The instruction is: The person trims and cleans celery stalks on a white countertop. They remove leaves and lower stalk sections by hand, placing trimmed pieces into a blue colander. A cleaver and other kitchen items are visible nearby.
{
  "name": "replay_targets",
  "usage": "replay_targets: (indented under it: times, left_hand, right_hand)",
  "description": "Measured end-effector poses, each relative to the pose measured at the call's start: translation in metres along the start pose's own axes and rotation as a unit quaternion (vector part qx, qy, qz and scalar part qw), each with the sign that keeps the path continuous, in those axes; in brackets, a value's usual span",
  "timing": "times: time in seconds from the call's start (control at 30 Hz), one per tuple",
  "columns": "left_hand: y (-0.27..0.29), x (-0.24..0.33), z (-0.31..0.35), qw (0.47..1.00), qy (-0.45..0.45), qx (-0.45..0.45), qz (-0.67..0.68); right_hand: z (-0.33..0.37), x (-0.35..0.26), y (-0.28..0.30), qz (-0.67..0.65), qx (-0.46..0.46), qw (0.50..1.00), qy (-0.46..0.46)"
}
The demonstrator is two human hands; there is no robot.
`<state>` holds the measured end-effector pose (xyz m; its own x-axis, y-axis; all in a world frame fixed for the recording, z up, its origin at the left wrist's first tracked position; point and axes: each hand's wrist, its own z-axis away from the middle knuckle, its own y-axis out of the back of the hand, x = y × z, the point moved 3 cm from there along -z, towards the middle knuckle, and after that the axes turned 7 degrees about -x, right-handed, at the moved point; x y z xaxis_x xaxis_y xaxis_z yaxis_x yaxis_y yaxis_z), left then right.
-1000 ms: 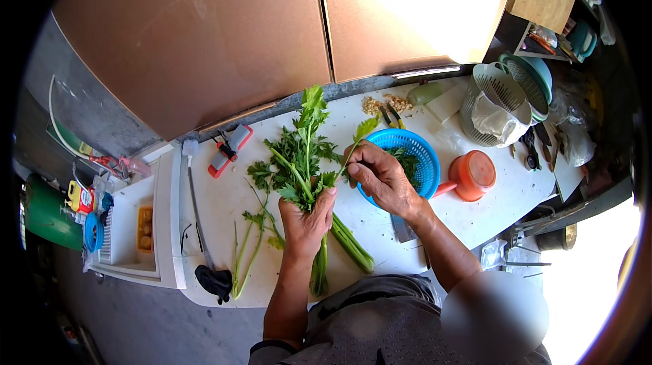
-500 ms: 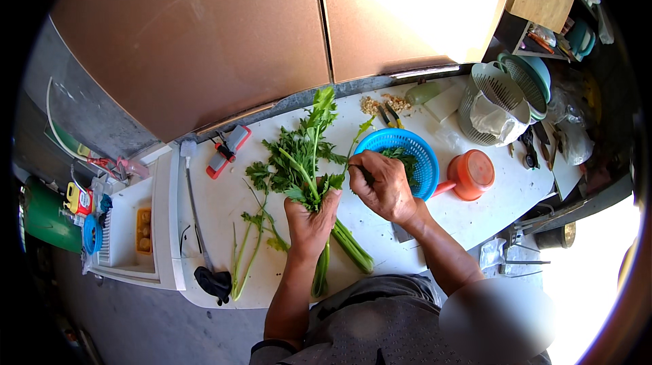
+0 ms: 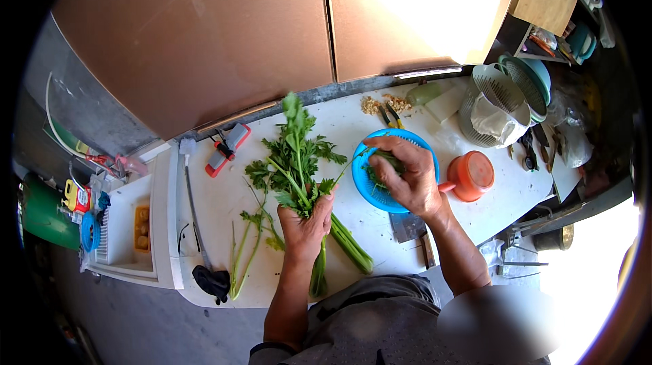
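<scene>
- My left hand (image 3: 307, 226) grips the celery bunch (image 3: 299, 175) upright over the counter (image 3: 224, 202).
- My right hand (image 3: 407, 175) has moved from the bunch into the blue colander (image 3: 363, 178), fingers curled around plucked leaves.
- Judgement: another sprig stripped; bunch remains.

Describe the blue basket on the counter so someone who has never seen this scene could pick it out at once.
On the white counter, look just right of the leafy green bunch gripped upright in the left hand. The blue basket is round and perforated, with the right hand reaching into its greens. Its orange neighbour, a lidded mug, is smaller and solid-walled.
</scene>
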<state>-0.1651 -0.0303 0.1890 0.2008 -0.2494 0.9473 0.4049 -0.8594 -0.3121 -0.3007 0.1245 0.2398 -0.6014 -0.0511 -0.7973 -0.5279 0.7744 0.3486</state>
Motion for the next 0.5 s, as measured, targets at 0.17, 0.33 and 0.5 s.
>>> replay_targets:
  times: [0.17, 0.33, 0.5]
  left_hand:
    - [0.001, 0.0, 0.001, 1.0, 0.01, -0.005, -0.008]
    - [0.003, 0.001, 0.002, 1.0, -0.009, -0.024, 0.004]
    - [0.005, 0.001, 0.003, 0.999, -0.009, -0.024, -0.02]
  right_hand:
    - [-0.004, 0.003, -0.001, 0.215, -0.1, 0.967, 0.089]
    - [-0.001, 0.011, -0.005, 0.219, -0.042, 0.973, 0.065]
    - [-0.002, 0.065, 0.025, 0.154, 0.058, 0.979, -0.124]
